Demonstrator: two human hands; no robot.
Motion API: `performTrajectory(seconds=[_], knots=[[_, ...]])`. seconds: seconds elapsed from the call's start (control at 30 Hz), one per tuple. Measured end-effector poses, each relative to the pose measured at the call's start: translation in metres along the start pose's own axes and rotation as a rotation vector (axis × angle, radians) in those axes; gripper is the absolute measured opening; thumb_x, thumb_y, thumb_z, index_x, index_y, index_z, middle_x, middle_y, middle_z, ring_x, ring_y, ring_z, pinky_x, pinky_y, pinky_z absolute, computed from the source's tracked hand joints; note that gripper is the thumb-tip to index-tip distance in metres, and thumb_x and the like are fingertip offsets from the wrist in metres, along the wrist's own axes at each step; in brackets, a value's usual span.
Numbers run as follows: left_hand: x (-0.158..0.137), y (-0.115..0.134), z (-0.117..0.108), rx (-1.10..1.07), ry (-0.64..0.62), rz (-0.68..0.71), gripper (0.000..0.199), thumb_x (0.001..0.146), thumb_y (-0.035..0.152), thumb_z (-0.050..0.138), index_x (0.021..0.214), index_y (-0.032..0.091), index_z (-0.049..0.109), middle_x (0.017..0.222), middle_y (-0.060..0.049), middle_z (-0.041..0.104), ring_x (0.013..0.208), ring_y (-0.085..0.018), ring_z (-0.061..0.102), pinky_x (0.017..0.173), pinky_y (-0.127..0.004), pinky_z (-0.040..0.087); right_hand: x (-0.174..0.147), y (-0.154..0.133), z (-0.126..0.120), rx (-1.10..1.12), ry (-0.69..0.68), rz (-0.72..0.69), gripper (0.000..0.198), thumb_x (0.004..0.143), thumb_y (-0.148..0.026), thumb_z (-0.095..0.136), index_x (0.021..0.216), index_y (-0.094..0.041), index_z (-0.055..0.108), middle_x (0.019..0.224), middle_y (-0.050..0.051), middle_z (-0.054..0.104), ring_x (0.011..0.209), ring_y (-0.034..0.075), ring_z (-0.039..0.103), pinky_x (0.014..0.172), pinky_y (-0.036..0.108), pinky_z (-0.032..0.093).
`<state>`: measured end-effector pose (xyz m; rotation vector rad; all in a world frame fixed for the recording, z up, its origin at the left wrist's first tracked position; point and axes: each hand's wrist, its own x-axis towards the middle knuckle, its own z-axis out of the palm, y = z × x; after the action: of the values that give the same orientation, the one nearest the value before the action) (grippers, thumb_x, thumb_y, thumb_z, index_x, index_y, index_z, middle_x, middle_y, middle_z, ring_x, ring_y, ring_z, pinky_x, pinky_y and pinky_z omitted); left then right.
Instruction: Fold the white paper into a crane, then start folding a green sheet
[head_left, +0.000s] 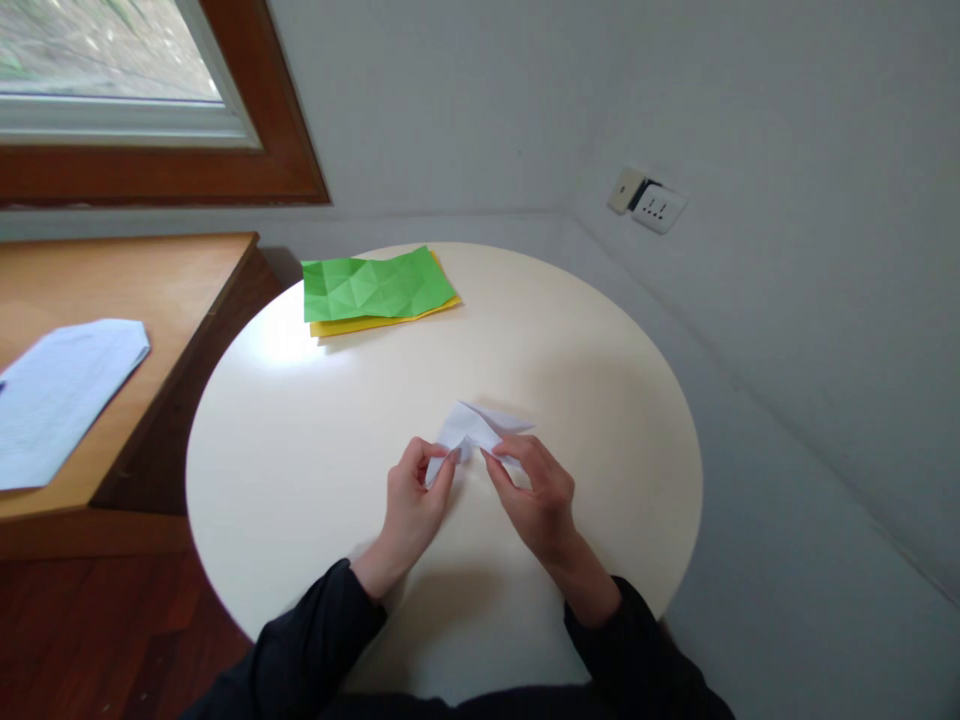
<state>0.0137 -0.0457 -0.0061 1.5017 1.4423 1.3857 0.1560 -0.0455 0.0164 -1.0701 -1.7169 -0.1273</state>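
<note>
A small piece of folded white paper (474, 424) is held over the round table, with creased flaps and a point sticking out to the right. My left hand (421, 487) pinches its left side between thumb and fingers. On the other side, my right hand (536, 492) pinches the right part, with the thumb near the lower edge. The fingers cover parts of both lower corners. Between the two thumbs the paper shows a bent fold.
Creased green paper (375, 285) lies on yellow paper (360, 325) at the far edge of the white round table (600, 400). A wooden desk (187, 270) at left bears white sheets (75, 390). Wall sockets (658, 207) and a window frame (292, 120) are behind.
</note>
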Motion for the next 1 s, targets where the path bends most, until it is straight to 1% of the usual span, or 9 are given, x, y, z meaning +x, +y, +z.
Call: performTrajectory(seconds=[0.1, 0.23, 0.33, 0.47, 0.57, 0.67, 0.77, 0.9, 1.0], knots=[[-0.001, -0.002, 0.000, -0.032, -0.042, 0.016, 0.015, 0.079, 0.030, 0.060, 0.070, 0.018, 0.056, 0.062, 0.002, 0.056, 0.059, -0.011, 0.051, 0.057, -0.023, 0.038, -0.002, -0.001, 0.002, 0.015, -0.015, -0.011, 0.012, 0.080, -0.012, 0.060, 0.078, -0.021, 0.053, 0.074, 0.002, 0.065, 0.070, 0.014, 0.065, 0.062, 0.025, 0.055], [-0.001, -0.003, 0.000, -0.043, -0.098, 0.014, 0.014, 0.081, 0.030, 0.059, 0.076, 0.018, 0.061, 0.066, 0.000, 0.060, 0.063, -0.012, 0.052, 0.059, -0.024, 0.039, -0.005, -0.002, 0.005, 0.035, -0.019, -0.013, 0.016, 0.080, -0.010, 0.062, 0.075, -0.021, 0.050, 0.086, 0.007, 0.067, 0.085, 0.016, 0.067, 0.072, 0.027, 0.056], [-0.002, -0.002, 0.001, -0.051, -0.118, -0.020, 0.015, 0.082, 0.032, 0.059, 0.079, 0.017, 0.061, 0.067, 0.000, 0.060, 0.061, -0.012, 0.051, 0.059, -0.024, 0.038, -0.007, -0.001, 0.007, 0.031, -0.028, -0.034, 0.017, 0.080, -0.008, 0.061, 0.076, -0.021, 0.051, 0.086, 0.007, 0.067, 0.085, 0.016, 0.067, 0.073, 0.027, 0.057], [-0.004, 0.001, 0.002, -0.124, -0.084, -0.081, 0.017, 0.080, 0.034, 0.061, 0.082, 0.018, 0.054, 0.065, 0.003, 0.055, 0.054, -0.009, 0.043, 0.052, -0.021, 0.033, -0.008, 0.001, 0.007, 0.004, -0.038, -0.089, 0.016, 0.079, -0.006, 0.059, 0.084, -0.021, 0.055, 0.086, 0.007, 0.068, 0.080, 0.017, 0.067, 0.070, 0.029, 0.057], [-0.005, 0.004, 0.003, -0.237, -0.117, -0.138, 0.022, 0.081, 0.036, 0.059, 0.088, 0.020, 0.046, 0.062, 0.005, 0.053, 0.049, -0.007, 0.039, 0.048, -0.020, 0.029, -0.007, 0.001, 0.006, -0.009, -0.061, -0.139, 0.022, 0.080, -0.004, 0.057, 0.095, -0.020, 0.058, 0.089, 0.008, 0.068, 0.081, 0.018, 0.066, 0.069, 0.030, 0.057], [-0.005, 0.008, 0.004, -0.341, -0.163, -0.192, 0.029, 0.082, 0.038, 0.058, 0.094, 0.022, 0.039, 0.060, 0.006, 0.056, 0.049, -0.008, 0.043, 0.047, -0.019, 0.030, -0.006, -0.002, 0.005, -0.002, -0.103, -0.177, 0.031, 0.082, -0.002, 0.050, 0.105, -0.020, 0.058, 0.092, 0.010, 0.066, 0.086, 0.018, 0.065, 0.071, 0.031, 0.056], [-0.005, 0.011, 0.004, -0.402, -0.170, -0.226, 0.035, 0.082, 0.039, 0.058, 0.101, 0.023, 0.035, 0.063, 0.006, 0.058, 0.049, -0.008, 0.046, 0.048, -0.018, 0.032, -0.004, -0.004, 0.004, 0.022, -0.140, -0.197, 0.039, 0.083, 0.000, 0.044, 0.114, -0.019, 0.057, 0.097, 0.012, 0.064, 0.095, 0.019, 0.063, 0.078, 0.033, 0.055], [-0.004, 0.013, 0.004, -0.442, -0.158, -0.211, 0.042, 0.082, 0.036, 0.059, 0.110, 0.023, 0.030, 0.062, 0.006, 0.058, 0.051, -0.008, 0.050, 0.048, -0.017, 0.034, -0.004, -0.005, 0.006, 0.044, -0.180, -0.227, 0.045, 0.084, 0.001, 0.040, 0.123, -0.018, 0.053, 0.106, 0.013, 0.064, 0.109, 0.021, 0.058, 0.087, 0.037, 0.053], [-0.003, 0.013, 0.005, -0.454, -0.142, -0.199, 0.046, 0.080, 0.034, 0.060, 0.113, 0.023, 0.030, 0.060, 0.007, 0.057, 0.054, -0.010, 0.055, 0.049, -0.018, 0.036, -0.005, -0.005, 0.008, 0.050, -0.211, -0.258, 0.046, 0.082, 0.002, 0.039, 0.123, -0.015, 0.053, 0.112, 0.014, 0.064, 0.116, 0.022, 0.054, 0.089, 0.039, 0.052]])
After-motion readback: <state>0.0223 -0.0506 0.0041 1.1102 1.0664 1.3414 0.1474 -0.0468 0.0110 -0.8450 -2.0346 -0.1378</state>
